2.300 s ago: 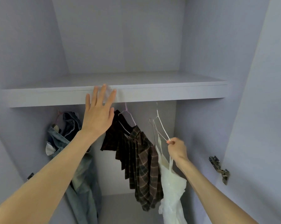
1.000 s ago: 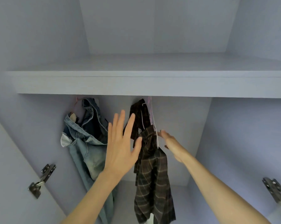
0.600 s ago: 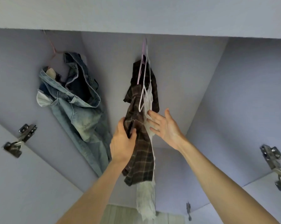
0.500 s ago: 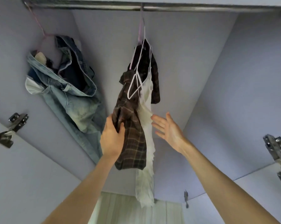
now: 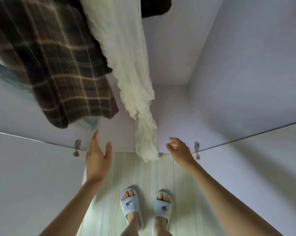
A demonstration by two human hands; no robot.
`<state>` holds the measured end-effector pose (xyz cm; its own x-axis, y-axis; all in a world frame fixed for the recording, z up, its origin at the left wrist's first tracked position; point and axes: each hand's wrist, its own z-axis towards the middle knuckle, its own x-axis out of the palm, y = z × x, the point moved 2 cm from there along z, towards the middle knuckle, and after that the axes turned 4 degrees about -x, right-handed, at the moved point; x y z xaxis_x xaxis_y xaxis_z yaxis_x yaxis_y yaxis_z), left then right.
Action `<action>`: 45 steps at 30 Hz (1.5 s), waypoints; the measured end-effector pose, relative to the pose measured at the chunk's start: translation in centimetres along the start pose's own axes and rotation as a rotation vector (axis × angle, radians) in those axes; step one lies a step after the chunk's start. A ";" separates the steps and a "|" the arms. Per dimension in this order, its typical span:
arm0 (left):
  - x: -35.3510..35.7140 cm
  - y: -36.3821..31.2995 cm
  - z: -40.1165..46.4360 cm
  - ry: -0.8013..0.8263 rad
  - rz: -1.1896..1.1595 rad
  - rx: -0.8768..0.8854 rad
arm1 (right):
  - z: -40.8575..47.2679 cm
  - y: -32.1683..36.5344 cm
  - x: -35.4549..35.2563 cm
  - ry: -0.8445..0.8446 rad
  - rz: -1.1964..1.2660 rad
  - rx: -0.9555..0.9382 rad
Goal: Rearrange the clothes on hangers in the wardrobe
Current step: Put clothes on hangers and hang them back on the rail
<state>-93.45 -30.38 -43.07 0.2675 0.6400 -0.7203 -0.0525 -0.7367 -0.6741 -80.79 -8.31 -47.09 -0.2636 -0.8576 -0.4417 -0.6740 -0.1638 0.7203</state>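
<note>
1. Hanging from above, the plaid shirt (image 5: 58, 65) fills the upper left of the view; its hem ends above and just left of the left hand (image 5: 97, 157), apart from it.
2. The white garment (image 5: 126, 65) hangs beside the shirt on its right, touching it near the top, and trails down to a crumpled end (image 5: 146, 142) between the two hands.
3. The left hand is raised with fingers straight and thumb spread, holding nothing; it lies to the left of the white end, with a gap between.
4. The right hand (image 5: 179, 150) is loosely curled, fingers bent toward the white garment; it appears empty and just short of the cloth, though motion blur makes contact hard to rule out.
5. A dark garment (image 5: 154, 5) shows at the top edge, right of the white one.
6. A patch of blue cloth (image 5: 5, 74), possibly denim, shows at the far left behind the shirt.
7. Hinges (image 5: 77, 147) and (image 5: 196, 149) mark the open wardrobe doors (image 5: 33, 176) on either side.
8. Below, two feet in blue slippers (image 5: 132, 206) stand on the pale floor (image 5: 109, 210).
</note>
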 end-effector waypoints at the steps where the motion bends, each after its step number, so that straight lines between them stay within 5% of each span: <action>1: 2.6 2.1 -0.3 0.075 0.055 -0.002 | 1.1 -2.6 1.3 0.003 -0.028 0.009; 9: 24.0 17.8 2.6 0.615 0.514 0.114 | 12.4 -20.5 12.2 0.035 -0.193 -0.003; 19: 37.7 25.7 10.7 0.453 0.706 0.510 | 25.4 -28.4 20.8 -0.185 -0.688 -0.405; 22: 38.2 24.7 12.3 0.496 0.568 0.440 | 26.7 -28.2 20.9 -0.191 -0.580 -0.502; 25: 37.4 23.4 13.7 0.542 0.371 0.305 | 27.3 -26.5 19.2 -0.104 -0.298 -0.342; 33: 31.4 12.8 17.3 0.086 0.189 0.629 | 27.9 -16.3 12.5 -0.383 0.124 -0.452; 35: 31.4 12.3 17.0 0.106 0.269 0.637 | 27.4 -15.0 12.2 -0.288 0.098 -0.442; 40: 30.8 15.1 14.0 0.548 0.848 0.378 | 23.2 -16.7 12.8 0.046 -0.306 -0.246; 45: 26.1 13.5 8.9 0.584 0.924 0.398 | 16.8 -16.2 11.9 0.120 -0.558 -0.171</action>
<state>-95.74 -21.67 -72.44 0.3665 -0.3797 -0.8494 -0.7298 -0.6836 -0.0093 -84.56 -7.70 -72.98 0.1854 -0.6670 -0.7216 -0.5652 -0.6731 0.4770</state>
